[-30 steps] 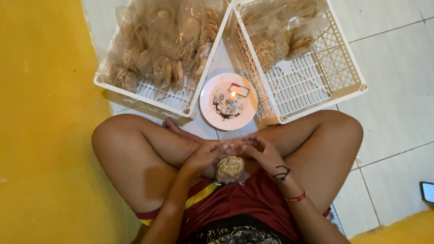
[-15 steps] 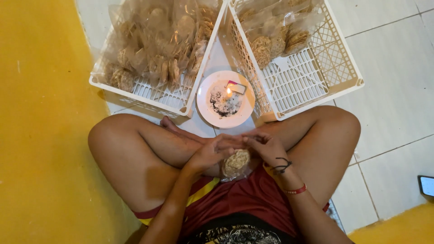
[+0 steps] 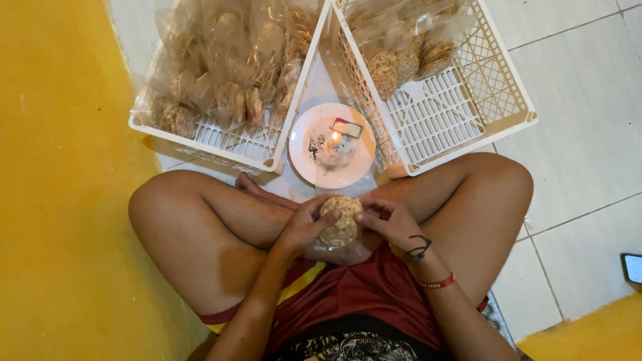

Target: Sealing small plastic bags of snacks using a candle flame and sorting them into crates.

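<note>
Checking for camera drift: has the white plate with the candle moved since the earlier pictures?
No. The white plate sits in the same gap between the two white crates, against the same crate corners; only the view shifted slightly.

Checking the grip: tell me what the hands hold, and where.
Both hands hold a clear bag of round crackers: left hand on its left side, right hand on its right side.

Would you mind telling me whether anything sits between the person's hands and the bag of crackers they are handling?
Nothing visible does. The left hand and the right hand both already grip the clear bag of round crackers directly, over the lap. The plate with the lit candle lies beyond them, apart.
</note>
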